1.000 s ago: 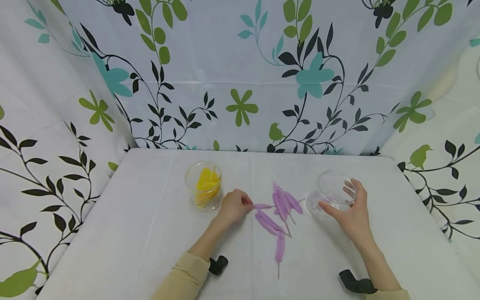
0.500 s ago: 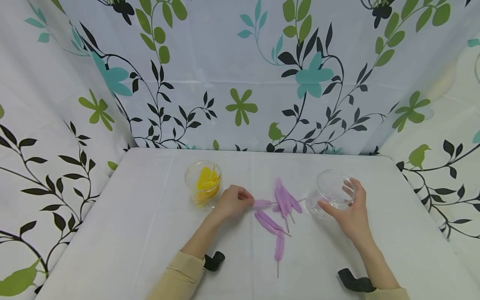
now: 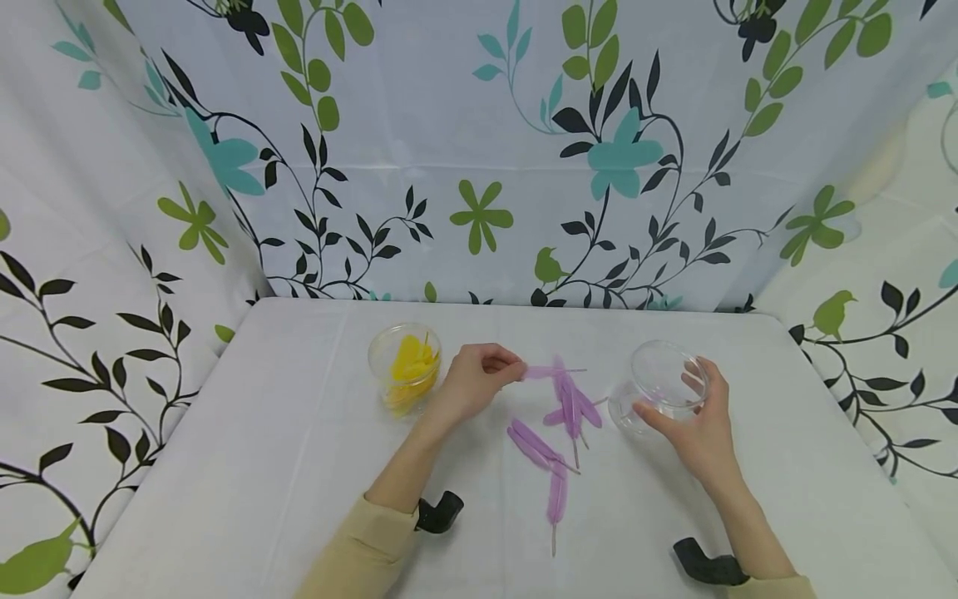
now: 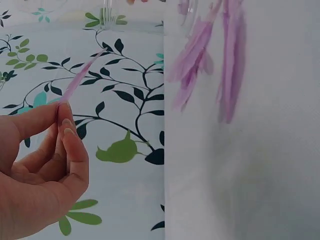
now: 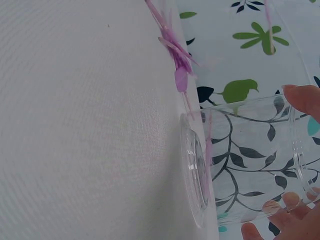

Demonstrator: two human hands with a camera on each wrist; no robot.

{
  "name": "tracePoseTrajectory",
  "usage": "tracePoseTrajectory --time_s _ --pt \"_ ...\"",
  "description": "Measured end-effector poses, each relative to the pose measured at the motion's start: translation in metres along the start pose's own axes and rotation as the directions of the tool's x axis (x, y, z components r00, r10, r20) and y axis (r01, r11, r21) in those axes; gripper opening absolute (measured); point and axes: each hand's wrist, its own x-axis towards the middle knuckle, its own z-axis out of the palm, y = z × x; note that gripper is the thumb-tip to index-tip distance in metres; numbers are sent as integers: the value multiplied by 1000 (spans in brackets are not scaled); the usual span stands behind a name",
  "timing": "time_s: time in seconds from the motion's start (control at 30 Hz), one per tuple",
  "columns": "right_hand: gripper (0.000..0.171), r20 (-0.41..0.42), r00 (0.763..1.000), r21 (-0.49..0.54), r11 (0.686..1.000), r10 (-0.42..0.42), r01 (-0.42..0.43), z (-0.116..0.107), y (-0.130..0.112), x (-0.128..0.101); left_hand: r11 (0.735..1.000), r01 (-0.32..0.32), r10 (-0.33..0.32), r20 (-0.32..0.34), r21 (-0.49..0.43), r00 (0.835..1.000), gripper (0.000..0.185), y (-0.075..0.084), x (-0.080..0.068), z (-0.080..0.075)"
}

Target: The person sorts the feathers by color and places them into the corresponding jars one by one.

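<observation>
Fingers of the left hand [image 3: 471, 383] pinch a purple feather [image 3: 542, 372] lifted just above the table [image 3: 262, 466], at frame centre. Right hand [image 3: 692, 424] grips a tilted clear cup [image 3: 659, 387] at centre right, loose purple feathers [image 3: 557, 424] lying between.

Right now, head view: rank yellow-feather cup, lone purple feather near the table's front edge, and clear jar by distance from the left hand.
1. yellow-feather cup, just left of the left hand.
2. lone purple feather, toward the front edge.
3. clear jar, far right, held by the right hand.
</observation>
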Motion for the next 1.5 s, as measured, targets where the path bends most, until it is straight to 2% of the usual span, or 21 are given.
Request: tracePoseTrajectory --time_s 0.27,0.47,0.63,0.83,1.07,1.3,1.5 --pt "109 -12 1000 3 1000 2 -2 -1 2 0 994 -93 95 37 -66 995 16 38 17 27" --pt "110 -3 1000 26 1000 4 -4 0 2 1 989 -110 115 43 -97 992 13 50 33 55" --pt "110 9 1000 29 1000 6 -6 1 2 0 995 -87 89 53 -48 995 14 54 41 77" --pt "110 3 1000 29 1000 4 -4 1 3 1 997 -82 83 68 -11 994 17 60 44 96" --pt "108 -8 1000 21 1000 -3 3 1 3 1 998 -51 53 55 -33 997 20 63 45 113" --pt "108 -9 1000 10 1000 -5 5 2 5 1 999 -26 28 42 -39 999 22 61 46 120" --pt "108 -7 1000 10 1000 -1 1 2 5 1 997 -42 45 49 -60 998 26 50 46 114"
